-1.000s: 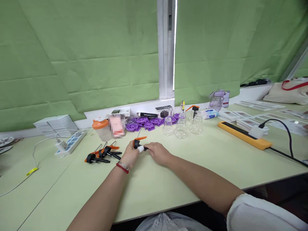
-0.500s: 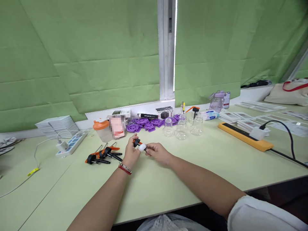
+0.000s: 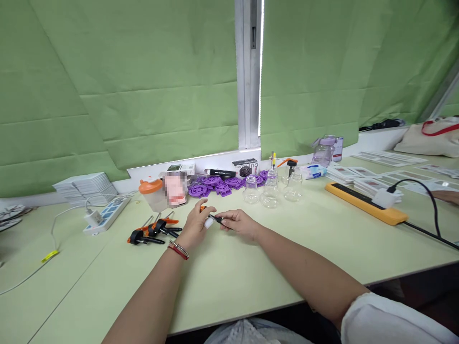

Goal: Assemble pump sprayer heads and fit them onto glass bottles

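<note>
A pale green tabletop (image 3: 251,277) carries a loose heap of orange-and-black pump heads (image 3: 152,230) at the left, near a white power strip (image 3: 105,215) and a stack of white cards (image 3: 84,186). Along the far edge lie purple plastic wheels (image 3: 215,185), three clear glass bottles (image 3: 270,191) and an orange-lidded cup (image 3: 152,193). A long orange power strip (image 3: 362,203) lies at the right.

Small assembly workroom, pale green worktable (image 3: 251,282), spring clamps (image 3: 152,231), power strips (image 3: 362,203), stacked cards (image 3: 84,186), green blinds (image 3: 143,81)
</note>
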`<state>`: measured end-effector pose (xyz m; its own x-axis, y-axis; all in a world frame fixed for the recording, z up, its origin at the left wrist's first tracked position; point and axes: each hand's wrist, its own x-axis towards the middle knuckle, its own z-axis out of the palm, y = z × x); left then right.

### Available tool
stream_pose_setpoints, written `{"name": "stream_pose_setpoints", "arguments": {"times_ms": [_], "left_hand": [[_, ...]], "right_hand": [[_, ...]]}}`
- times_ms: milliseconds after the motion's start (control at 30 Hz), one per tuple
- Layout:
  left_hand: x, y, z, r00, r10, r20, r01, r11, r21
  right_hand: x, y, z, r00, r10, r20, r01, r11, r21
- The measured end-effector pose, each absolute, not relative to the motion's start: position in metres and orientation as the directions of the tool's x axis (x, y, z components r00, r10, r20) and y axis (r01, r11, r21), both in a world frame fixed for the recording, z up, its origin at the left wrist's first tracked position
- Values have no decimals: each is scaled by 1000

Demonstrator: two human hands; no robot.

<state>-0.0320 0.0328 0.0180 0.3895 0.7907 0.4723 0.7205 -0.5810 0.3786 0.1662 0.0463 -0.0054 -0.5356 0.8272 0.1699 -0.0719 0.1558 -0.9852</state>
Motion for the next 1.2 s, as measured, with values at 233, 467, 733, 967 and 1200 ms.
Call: {"name": "stream_pose_setpoints", "arguments": {"times_ms": [233, 467, 733, 967, 1200], "left_hand": [[-30, 21, 33, 432, 781, 452, 791, -568, 225], [-26, 15, 37, 368, 825, 429, 737, -540, 407], [-18, 20, 29, 272, 872, 408, 549, -488, 678], [-14, 20, 26, 187, 940, 285, 576, -340, 744], [-15, 23, 21, 215, 948, 236, 587, -318, 744]], "right_hand": [[172, 46, 0, -608, 777, 160, -124, 107, -987], [176, 46, 4, -646, 753, 129, -151, 39, -988], [174, 42, 6, -653, 751, 96, -70, 67, -995], [172, 38, 8, -655, 752, 78, 3, 106, -994], [166, 33, 4, -645, 763, 46, 24, 80, -996]]}}
